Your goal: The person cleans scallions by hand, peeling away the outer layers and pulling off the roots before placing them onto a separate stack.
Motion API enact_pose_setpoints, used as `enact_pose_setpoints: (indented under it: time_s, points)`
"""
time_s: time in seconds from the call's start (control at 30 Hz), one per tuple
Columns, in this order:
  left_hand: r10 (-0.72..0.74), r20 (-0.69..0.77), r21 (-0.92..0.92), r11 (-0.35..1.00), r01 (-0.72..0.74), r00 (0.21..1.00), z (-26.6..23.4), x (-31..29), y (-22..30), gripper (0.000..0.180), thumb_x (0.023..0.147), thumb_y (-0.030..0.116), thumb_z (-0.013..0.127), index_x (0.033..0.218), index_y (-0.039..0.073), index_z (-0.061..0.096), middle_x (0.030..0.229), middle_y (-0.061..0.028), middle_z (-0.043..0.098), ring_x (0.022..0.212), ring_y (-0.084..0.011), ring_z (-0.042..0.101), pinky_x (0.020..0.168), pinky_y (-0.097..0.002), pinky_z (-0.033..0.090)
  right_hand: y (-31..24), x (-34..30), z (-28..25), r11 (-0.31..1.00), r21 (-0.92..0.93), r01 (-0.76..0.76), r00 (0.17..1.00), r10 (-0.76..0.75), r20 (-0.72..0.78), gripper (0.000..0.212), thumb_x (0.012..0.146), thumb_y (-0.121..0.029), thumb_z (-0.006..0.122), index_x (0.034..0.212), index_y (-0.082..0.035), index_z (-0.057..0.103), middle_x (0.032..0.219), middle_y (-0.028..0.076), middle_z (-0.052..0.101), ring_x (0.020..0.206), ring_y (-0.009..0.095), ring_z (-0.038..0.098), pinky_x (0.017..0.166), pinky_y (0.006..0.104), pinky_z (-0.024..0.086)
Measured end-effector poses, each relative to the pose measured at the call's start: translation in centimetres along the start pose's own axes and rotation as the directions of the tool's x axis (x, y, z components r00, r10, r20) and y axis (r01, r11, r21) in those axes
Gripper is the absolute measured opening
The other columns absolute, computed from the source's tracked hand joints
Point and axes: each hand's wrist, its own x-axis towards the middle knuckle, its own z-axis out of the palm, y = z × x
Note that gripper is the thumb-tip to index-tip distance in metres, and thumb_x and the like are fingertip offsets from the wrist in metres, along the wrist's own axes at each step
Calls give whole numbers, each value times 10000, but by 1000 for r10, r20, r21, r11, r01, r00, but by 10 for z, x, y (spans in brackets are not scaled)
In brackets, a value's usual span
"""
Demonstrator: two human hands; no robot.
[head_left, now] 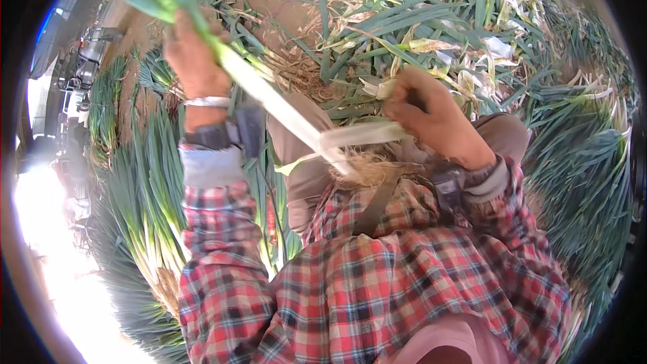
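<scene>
A long green onion (pixel 269 100) slants across my lap, its leaves at the upper left and its roots (pixel 369 170) toward my body. My left hand (pixel 195 61) is closed around it where the white stalk turns green. From low on the stalk a pale outer layer (pixel 360 135) bends away to the right. My right hand (pixel 431 118) is curled shut at the far end of that layer; the palm hides part of the grip. A small pale leaf end (pixel 377 87) shows beside the right fingertips.
Peeled leaves and pale skins (pixel 418 27) lie heaped ahead. Green onions (pixel 145 195) lie in bundles on the left, and more bunches (pixel 579 162) on the right. Loose rooted onions (pixel 269 61) rest on the brown ground ahead. Machinery (pixel 81 61) stands at the far left.
</scene>
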Motion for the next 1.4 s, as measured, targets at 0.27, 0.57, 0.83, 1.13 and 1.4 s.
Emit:
enact_pose_setpoints:
  time_s: [0.27, 0.57, 0.83, 1.13, 1.4]
  points:
    - [9, -304, 13, 1000, -5, 953, -51, 50, 13, 408, 1000, 257, 388, 1180, -101, 466, 996, -192, 622, 771, -282, 632, 617, -370, 541, 61, -33, 0, 647, -758, 84, 987, 53, 155, 185, 883, -201, 598, 905, -19, 580, 804, 170, 583, 758, 399, 566, 652, 445, 450]
    - [131, -512, 124, 989, -78, 849, -173, 107, 18, 410, 982, 291, 419, 1034, -104, 516, 851, -190, 626, 642, -290, 629, 559, -393, 540, 46, -89, -93, 455, -864, -216, 972, 186, -145, 329, 853, -219, 636, 1107, -17, 585, 945, 198, 585, 776, 379, 591, 718, 419, 471]
    - [302, -279, 325, 923, -206, 912, -140, 101, 33, 356, 944, 230, 496, 1082, -96, 529, 901, -188, 636, 694, -282, 644, 607, -375, 549, 43, 35, 33, 618, -766, 175, 953, -303, -28, 427, 855, -320, 644, 1183, -60, 563, 1029, 173, 597, 850, 369, 612, 748, 433, 494]
    - [167, -326, 357, 933, -42, 931, -209, 126, 19, 317, 977, 225, 440, 1028, -73, 536, 852, -174, 633, 656, -266, 620, 590, -359, 543, 34, -35, -15, 748, -656, 100, 960, 100, 260, 166, 869, -181, 591, 841, -20, 561, 772, 166, 567, 714, 375, 570, 606, 446, 441]
    - [202, -329, 252, 960, -120, 922, -115, 74, 30, 380, 998, 262, 379, 1185, -56, 468, 1050, -180, 638, 691, -221, 602, 622, -370, 535, 20, 8, -26, 732, -676, -87, 962, -114, -247, 356, 823, -144, 661, 1145, -13, 588, 1086, 190, 599, 953, 364, 587, 825, 407, 476]
